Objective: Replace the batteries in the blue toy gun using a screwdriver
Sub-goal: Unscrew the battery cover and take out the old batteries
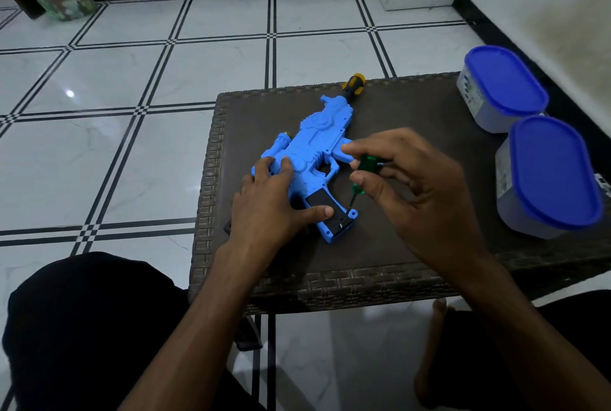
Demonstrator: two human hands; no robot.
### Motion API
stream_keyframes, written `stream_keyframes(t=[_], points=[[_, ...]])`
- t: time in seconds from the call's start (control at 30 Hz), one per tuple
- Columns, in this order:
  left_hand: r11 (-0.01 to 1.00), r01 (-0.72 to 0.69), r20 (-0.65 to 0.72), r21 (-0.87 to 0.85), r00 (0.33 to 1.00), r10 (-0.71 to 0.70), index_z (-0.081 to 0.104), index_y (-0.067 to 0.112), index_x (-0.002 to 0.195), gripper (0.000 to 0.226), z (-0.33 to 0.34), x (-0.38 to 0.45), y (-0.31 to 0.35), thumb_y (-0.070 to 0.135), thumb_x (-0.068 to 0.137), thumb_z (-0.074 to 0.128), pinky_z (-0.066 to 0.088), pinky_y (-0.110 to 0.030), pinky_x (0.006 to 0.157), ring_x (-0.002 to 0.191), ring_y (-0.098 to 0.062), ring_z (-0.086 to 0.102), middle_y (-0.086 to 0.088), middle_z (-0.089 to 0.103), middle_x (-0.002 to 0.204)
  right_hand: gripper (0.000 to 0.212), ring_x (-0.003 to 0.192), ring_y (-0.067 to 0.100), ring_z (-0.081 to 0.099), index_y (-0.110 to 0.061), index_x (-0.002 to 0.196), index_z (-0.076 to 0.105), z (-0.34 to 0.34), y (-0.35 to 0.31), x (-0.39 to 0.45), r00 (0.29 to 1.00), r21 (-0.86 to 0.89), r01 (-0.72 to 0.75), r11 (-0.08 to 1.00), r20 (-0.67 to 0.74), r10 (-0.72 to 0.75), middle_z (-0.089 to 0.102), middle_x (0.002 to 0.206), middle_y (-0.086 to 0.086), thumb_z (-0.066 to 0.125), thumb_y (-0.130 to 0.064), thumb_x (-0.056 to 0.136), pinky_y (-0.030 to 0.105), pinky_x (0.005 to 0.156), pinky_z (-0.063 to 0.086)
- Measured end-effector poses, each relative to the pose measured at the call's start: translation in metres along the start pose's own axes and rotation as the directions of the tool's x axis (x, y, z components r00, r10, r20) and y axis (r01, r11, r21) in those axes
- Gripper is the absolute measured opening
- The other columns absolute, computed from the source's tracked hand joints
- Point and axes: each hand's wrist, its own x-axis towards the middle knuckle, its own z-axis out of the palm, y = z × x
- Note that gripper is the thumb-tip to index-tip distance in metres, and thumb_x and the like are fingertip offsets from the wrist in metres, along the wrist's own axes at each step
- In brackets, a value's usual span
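Toy gun: the blue toy gun point(307, 159) lies flat mid-table, grip toward me, between my hands.
Left hand: my left hand point(274, 202) presses flat on it, fingers straight.
Right hand: my right hand point(413, 192) pinches a green screwdriver point(360, 179), tip at the grip's end.
Table: dark woven table point(413, 113); two blue-lidded containers point(529, 139) at its right edge.
Room: white tiled floor point(132, 113).

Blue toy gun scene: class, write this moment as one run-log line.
stage: unscrewing grip cover | left hand: presses blue toy gun on table | right hand: pinches green screwdriver, tip at grip's end
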Motion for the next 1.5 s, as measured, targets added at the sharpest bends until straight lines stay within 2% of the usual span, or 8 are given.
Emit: stream_keyframes(t=[0.27, 0.6, 0.83, 0.93, 1.07, 1.23, 1.4, 1.5], points=[[1.0, 0.004, 0.01, 0.001, 1.0, -0.005, 0.024, 0.024, 0.152, 0.108, -0.002, -0.001, 0.0, 0.074, 0.066, 0.064, 0.033, -0.048, 0.111, 0.143, -0.03, 0.025, -0.005, 0.014, 0.16, 0.024, 0.096, 0.015, 0.066, -0.011, 0.111, 0.067, -0.016, 0.001, 0.005, 0.99, -0.049, -0.029, 0.998, -0.14, 0.022, 0.064, 0.106, 0.004, 0.066, 0.0, 0.09, 0.027, 0.08, 0.054], [1.0, -0.001, 0.015, 0.015, 1.0, 0.001, 0.025, 0.023, 0.151, 0.108, -0.002, 0.001, -0.001, 0.076, 0.065, 0.062, 0.036, -0.048, 0.108, 0.141, -0.031, 0.028, -0.005, 0.014, 0.16, 0.024, 0.101, 0.009, 0.062, -0.01, 0.115, 0.065, -0.04, 0.065, 0.001, 0.901, -0.244, -0.225, 0.943, -0.419, 0.107, 0.064, 0.111, 0.008, 0.066, -0.008, 0.091, 0.013, 0.087, 0.05], [1.0, 0.0, 0.016, 0.017, 1.0, -0.001, 0.025, 0.023, 0.151, 0.109, -0.002, 0.001, 0.0, 0.076, 0.064, 0.063, 0.038, -0.047, 0.107, 0.14, -0.031, 0.031, -0.004, 0.014, 0.16, 0.017, 0.096, 0.014, 0.064, -0.009, 0.105, 0.065, -0.041, 0.082, -0.004, 0.856, -0.276, -0.3, 0.913, -0.499, 0.131, 0.063, 0.103, 0.0, 0.069, -0.009, 0.088, 0.012, 0.083, 0.051], [1.0, 0.004, 0.025, 0.016, 1.0, -0.004, 0.025, 0.023, 0.152, 0.11, -0.002, 0.001, 0.0, 0.077, 0.064, 0.063, 0.039, -0.048, 0.107, 0.141, -0.03, 0.03, -0.004, 0.013, 0.161, 0.013, 0.089, 0.01, 0.059, -0.007, 0.099, 0.066, -0.041, 0.084, -0.007, 0.863, -0.35, -0.313, 0.883, -0.492, 0.111, 0.061, 0.098, -0.002, 0.07, -0.007, 0.087, 0.006, 0.079, 0.046], [0.999, -0.007, 0.02, 0.034, 1.0, 0.006, 0.025, 0.023, 0.151, 0.11, -0.003, 0.0, 0.001, 0.078, 0.063, 0.061, 0.04, -0.047, 0.106, 0.14, -0.031, 0.031, -0.004, 0.015, 0.16, 0.013, 0.089, 0.005, 0.051, -0.009, 0.096, 0.066, -0.039, 0.09, -0.014, 0.904, -0.54, -0.338, 0.771, -0.415, 0.106, 0.063, 0.1, 0.008, 0.067, -0.001, 0.086, 0.002, 0.074, 0.039], [0.999, -0.009, 0.013, 0.053, 1.0, 0.008, 0.027, 0.023, 0.151, 0.108, -0.005, 0.0, 0.002, 0.078, 0.064, 0.062, 0.037, -0.046, 0.106, 0.141, -0.032, 0.028, -0.006, 0.014, 0.16, 0.024, 0.097, 0.019, 0.057, -0.009, 0.107, 0.068, -0.041, 0.093, -0.021, 0.915, -0.655, -0.403, 0.639, -0.297, 0.273, 0.056, 0.112, 0.01, 0.066, 0.004, 0.086, 0.016, 0.08, 0.042], [0.998, -0.029, 0.016, 0.05, 0.999, 0.029, 0.027, 0.022, 0.15, 0.105, -0.006, 0.002, 0.002, 0.075, 0.067, 0.063, 0.036, -0.044, 0.106, 0.14, -0.032, 0.029, -0.005, 0.013, 0.161, 0.032, 0.107, 0.021, 0.054, -0.011, 0.121, 0.065, -0.044, 0.092, -0.023, 0.849, -0.706, -0.477, 0.524, -0.215, 0.483, 0.051, 0.123, 0.01, 0.062, -0.002, 0.09, 0.026, 0.088, 0.048], [0.999, -0.041, -0.001, -0.032, 0.999, 0.041, 0.03, 0.026, 0.15, 0.088, -0.006, 0.005, -0.006, 0.069, 0.078, 0.058, 0.042, -0.045, 0.102, 0.135, -0.032, 0.039, -0.002, 0.016, 0.159, 0.029, 0.108, 0.02, 0.051, -0.013, 0.121, 0.066, -0.041, 0.09, -0.02, 0.83, -0.72, -0.473, 0.507, -0.172, 0.53, 0.051, 0.122, 0.009, 0.06, -0.008, 0.093, 0.028, 0.089, 0.049]])
